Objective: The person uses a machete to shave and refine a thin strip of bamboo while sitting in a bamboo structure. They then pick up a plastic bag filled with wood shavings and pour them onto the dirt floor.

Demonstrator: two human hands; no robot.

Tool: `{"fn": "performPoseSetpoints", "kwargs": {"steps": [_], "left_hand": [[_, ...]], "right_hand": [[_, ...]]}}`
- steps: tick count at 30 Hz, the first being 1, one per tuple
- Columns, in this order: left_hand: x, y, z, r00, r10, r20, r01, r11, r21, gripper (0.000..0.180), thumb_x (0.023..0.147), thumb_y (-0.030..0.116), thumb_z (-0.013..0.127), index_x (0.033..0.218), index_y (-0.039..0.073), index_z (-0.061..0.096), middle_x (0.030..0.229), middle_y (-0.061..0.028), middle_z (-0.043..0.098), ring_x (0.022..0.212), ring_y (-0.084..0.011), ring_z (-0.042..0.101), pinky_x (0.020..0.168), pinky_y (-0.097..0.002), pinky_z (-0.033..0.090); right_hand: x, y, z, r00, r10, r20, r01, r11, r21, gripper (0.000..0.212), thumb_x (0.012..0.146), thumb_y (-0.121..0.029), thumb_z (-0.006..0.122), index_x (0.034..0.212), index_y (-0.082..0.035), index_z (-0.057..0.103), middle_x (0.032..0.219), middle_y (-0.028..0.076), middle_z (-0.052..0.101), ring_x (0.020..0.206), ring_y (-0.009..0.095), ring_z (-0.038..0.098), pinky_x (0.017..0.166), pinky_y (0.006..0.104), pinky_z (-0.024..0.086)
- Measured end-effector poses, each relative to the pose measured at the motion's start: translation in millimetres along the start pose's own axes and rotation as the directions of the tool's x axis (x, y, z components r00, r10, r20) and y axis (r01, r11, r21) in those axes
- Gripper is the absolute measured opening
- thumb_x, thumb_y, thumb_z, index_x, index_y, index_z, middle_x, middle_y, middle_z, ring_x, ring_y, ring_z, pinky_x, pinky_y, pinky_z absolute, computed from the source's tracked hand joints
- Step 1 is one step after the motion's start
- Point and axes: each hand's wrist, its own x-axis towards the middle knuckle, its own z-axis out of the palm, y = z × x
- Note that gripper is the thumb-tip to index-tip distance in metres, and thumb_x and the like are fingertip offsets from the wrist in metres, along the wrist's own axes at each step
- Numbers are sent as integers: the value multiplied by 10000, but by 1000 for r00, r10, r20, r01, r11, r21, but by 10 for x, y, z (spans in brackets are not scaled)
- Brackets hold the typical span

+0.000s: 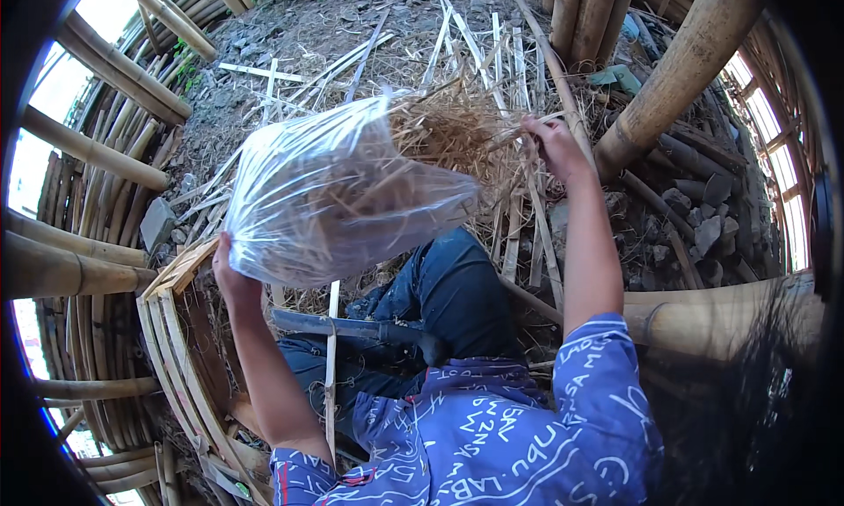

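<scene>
A clear plastic bag [308, 211] full of pale bamboo shavings is held up in front of me, over my knees. My left hand [236, 273] grips its lower left corner, fingers closed on the plastic. Out of the bag's mouth, facing right, spills a tangle of shavings [448, 128]. At the right edge of that tangle my right hand [558, 145] is closed on some of the strands. Across my lap lies a long flat blade [325, 324] with a dark handle [429, 346]. A thin bamboo strip [331, 383] crosses over it.
A slatted wooden crate [180, 356] stands at my left, near my forearm. Split bamboo strips [352, 62] litter the stony ground ahead. Thick bamboo poles [677, 75] rise at the right, with broken stones [712, 225] below. More poles [97, 150] line the left.
</scene>
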Motion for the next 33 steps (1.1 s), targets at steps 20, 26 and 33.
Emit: {"fn": "performPoseSetpoints", "kwargs": {"steps": [20, 26, 33], "left_hand": [[218, 474, 662, 896, 427, -119, -290, 768, 571, 584, 977, 429, 435, 1241, -90, 472, 1172, -206, 561, 1022, -275, 599, 854, -378, 512], [324, 259, 954, 993, 107, -56, -108, 994, -28, 581, 988, 386, 405, 1273, -120, 393, 1218, -256, 495, 1084, -329, 569, 885, -428, 526], [186, -5, 969, 983, 22, -181, -3, 995, 104, 657, 977, 415, 406, 1323, -137, 323, 1292, -277, 441, 1153, -392, 514, 964, -485, 474]], "right_hand": [[-461, -729, 476, 996, -84, -10, 32, 485, -874, 523, 870, -402, 606, 1247, -45, 538, 1085, 203, 622, 967, 237, 624, 886, 352, 484], [-27, 198, 1034, 992, -80, 100, 116, 896, -428, 578, 893, -376, 582, 1348, -56, 425, 1202, 179, 591, 1076, 264, 593, 914, 375, 457], [-463, 4, 1271, 905, 177, 387, -213, 976, 52, 244, 812, -68, 542, 1044, -6, 580, 742, 54, 573, 585, 149, 532, 518, 287, 476]]}}
